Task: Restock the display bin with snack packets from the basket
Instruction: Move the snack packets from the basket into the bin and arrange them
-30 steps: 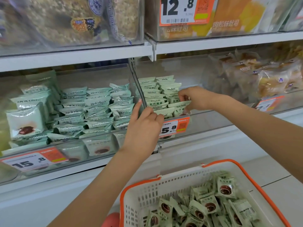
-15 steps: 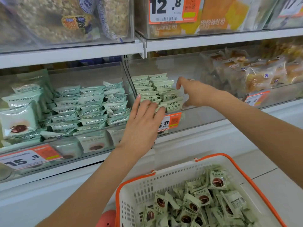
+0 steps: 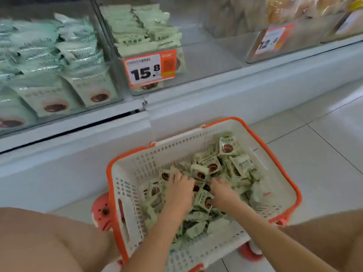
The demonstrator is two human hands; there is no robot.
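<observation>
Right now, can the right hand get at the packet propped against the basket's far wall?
Probably yes. The right hand is already in the basket, and only loose packets lie between it and that upright packet; nothing covers it.

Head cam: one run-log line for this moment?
phase: pick | left hand: in packets | right hand: in packets | basket: stocked | bin: part full
</observation>
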